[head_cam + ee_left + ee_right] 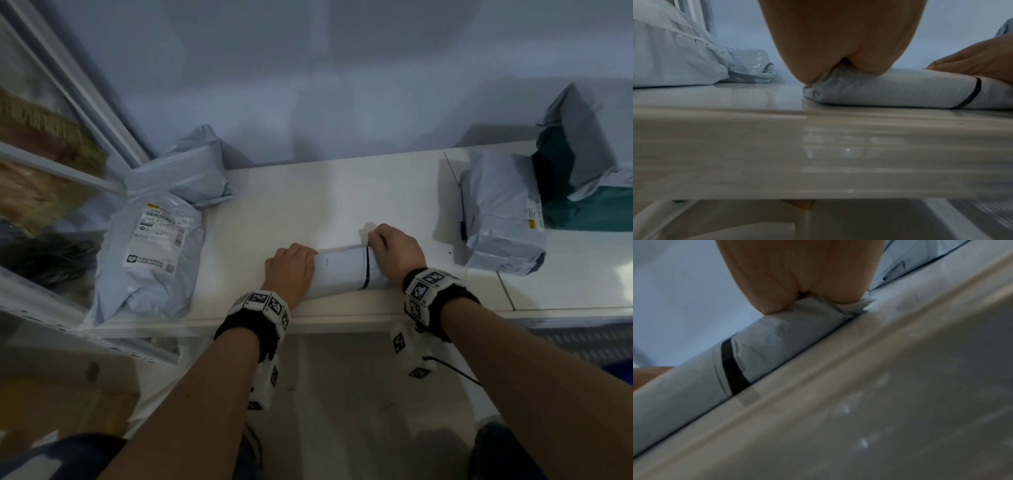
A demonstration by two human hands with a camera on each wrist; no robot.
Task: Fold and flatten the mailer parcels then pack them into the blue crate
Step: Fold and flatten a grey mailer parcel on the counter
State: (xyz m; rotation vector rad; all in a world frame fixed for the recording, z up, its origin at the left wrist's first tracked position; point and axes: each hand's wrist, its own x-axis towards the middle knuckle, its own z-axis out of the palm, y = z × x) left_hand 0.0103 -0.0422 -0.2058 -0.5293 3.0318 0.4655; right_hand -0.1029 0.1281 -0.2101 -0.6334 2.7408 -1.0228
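Pressing folded mailer (342, 272) on table (308, 202): both hands, left (291, 270), right (394, 250), apparently clamping its ends.

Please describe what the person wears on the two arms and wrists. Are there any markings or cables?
Both forearms are bare, without sleeves. Each wrist carries a black band with white blocks printed with black-and-white square tags. A white tagged unit hangs under each wrist. A thin black cable leaves the right one.
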